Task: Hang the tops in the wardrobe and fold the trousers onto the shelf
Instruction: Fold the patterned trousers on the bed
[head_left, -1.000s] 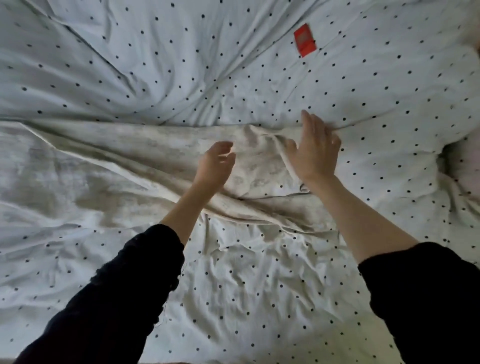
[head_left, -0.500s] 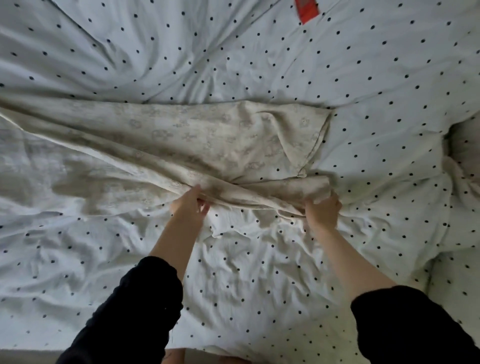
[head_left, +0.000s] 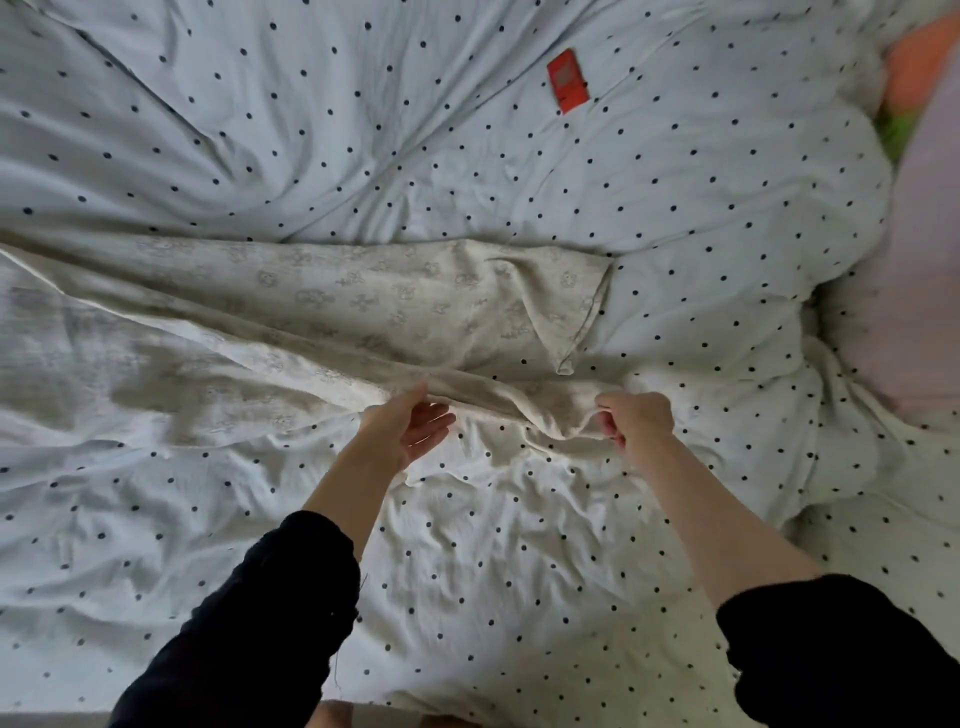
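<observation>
Cream patterned trousers (head_left: 363, 306) lie flat across the polka-dot duvet (head_left: 467, 545), legs running from the left edge toward the middle. The upper leg ends in a hem (head_left: 587, 312) that is partly turned over. My right hand (head_left: 636, 421) has curled fingers and pinches the hem end of the nearer leg. My left hand (head_left: 410, 423) is at the near edge of that same leg, palm showing and fingers straight, its thumb touching the fabric. Both forearms are bare below black sleeves.
A small red card (head_left: 569, 80) lies on the duvet at the back. A pale pink pillow (head_left: 919, 270) and something orange and green (head_left: 914, 78) sit at the right edge. The duvet is rumpled around the trousers.
Both hands dropped from the far leg's hem to the near leg's edge and took hold. My left fingers have since straightened out, while the right keeps its pinch.
</observation>
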